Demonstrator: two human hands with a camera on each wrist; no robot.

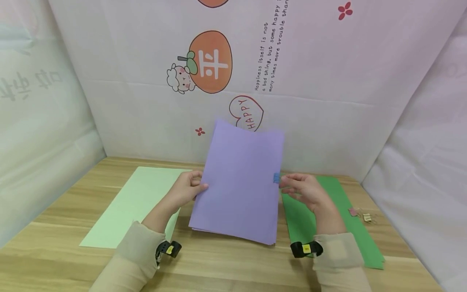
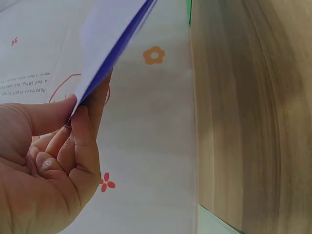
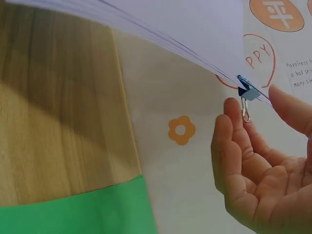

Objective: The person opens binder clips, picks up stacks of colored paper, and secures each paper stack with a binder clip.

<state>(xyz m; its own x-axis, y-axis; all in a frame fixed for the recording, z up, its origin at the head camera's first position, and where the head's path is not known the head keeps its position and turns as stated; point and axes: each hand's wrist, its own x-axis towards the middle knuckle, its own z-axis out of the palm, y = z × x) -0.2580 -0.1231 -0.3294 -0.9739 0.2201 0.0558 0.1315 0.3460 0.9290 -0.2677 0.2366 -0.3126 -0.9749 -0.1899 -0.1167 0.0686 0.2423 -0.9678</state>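
Note:
A stack of purple paper sheets [image 1: 240, 182] is raised at a slant above the table, its lower corners near the wood. My left hand [image 1: 187, 187] pinches its left edge between thumb and fingers, also plain in the left wrist view. On the right edge sits a small blue binder clip [image 1: 277, 178], its body closed over the sheets and a wire handle [image 3: 245, 113] hanging below. My right hand [image 3: 261, 170] is right at the clip. Its thumb is by one handle and its fingertips by the other, with a gap between thumb and fingers.
Light green sheets [image 1: 124, 211] lie at the left of the wooden table [image 1: 226, 267]. Dark green sheets [image 1: 365, 247] lie at the right, partly beneath my right arm. A pink binder clip [image 1: 353, 212] and a yellow one [image 1: 367, 218] rest near them. A printed cloth [image 1: 321, 117] hangs behind.

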